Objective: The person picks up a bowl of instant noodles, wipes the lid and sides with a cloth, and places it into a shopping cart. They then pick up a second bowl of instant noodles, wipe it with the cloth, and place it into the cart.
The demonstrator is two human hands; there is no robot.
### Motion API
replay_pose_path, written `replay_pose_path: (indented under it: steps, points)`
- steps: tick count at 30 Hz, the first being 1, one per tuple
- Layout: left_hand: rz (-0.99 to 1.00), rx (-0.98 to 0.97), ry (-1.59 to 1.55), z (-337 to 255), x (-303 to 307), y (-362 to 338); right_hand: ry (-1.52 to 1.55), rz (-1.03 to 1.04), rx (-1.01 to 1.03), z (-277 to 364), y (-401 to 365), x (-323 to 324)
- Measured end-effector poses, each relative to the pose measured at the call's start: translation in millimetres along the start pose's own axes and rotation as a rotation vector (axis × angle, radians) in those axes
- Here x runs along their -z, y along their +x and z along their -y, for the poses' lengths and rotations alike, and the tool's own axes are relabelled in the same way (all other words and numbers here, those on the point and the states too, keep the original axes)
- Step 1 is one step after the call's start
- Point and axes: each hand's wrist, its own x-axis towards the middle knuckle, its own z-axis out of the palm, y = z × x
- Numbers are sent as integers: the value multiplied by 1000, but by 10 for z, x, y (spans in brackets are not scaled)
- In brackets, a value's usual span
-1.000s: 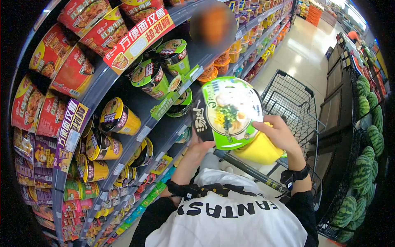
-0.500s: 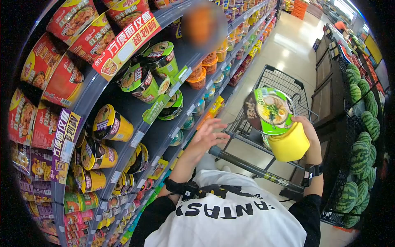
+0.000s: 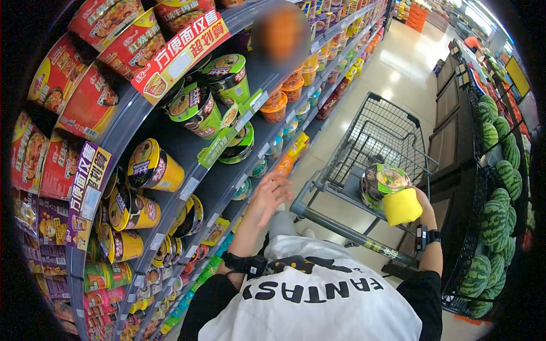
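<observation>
My right hand (image 3: 422, 206) is wrapped round a yellow cup (image 3: 402, 207) by its side, with part of the fingers hidden. A green and black noodle cup (image 3: 384, 183) sits directly against the yellow one, over the near part of the shopping cart (image 3: 372, 128); how it is held or supported cannot be made out. My left hand (image 3: 272, 196) is raised between the shelf and the cart handle, fingers apart and holding nothing. Green noodle cups (image 3: 196, 111) and yellow noodle cups (image 3: 154, 165) stand on the shelf at the left.
Shelves of red noodle tubs (image 3: 88, 108) curve along the left side. A black display stand with watermelons (image 3: 493, 219) lines the right. The tiled aisle floor (image 3: 401, 51) runs ahead between them. A person bends near the far right stand.
My right hand has lowered the green and black cup and the yellow cup, which now appear smaller. My left hand has moved slightly left and down. More of the cart shows.
</observation>
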Motion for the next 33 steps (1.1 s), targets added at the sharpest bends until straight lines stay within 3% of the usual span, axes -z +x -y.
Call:
replay_pose_path:
  steps: [6, 15, 20, 21, 25, 33]
  points:
    - [-61, 29, -61, 56, 109, -46, -212, -69, 4, 13, -220, -42]
    - [-252, 124, -47, 128, 384, 53, -534, -60, -205, 87, -414, -363]
    - [-426, 199, -156, 196, 815, 152, -405, 25, -164, 315, -557, -516]
    - [-452, 195, -181, 285, 1036, 193, -361, 59, -196, 241, -371, -292]
    - [-572, 199, -184, 332, 1472, 226, -276, 20, -124, 339, -535, -377]
    - [-737, 138, -166, -25, 1736, 451, -119, 43, -32, 499, -706, -450]
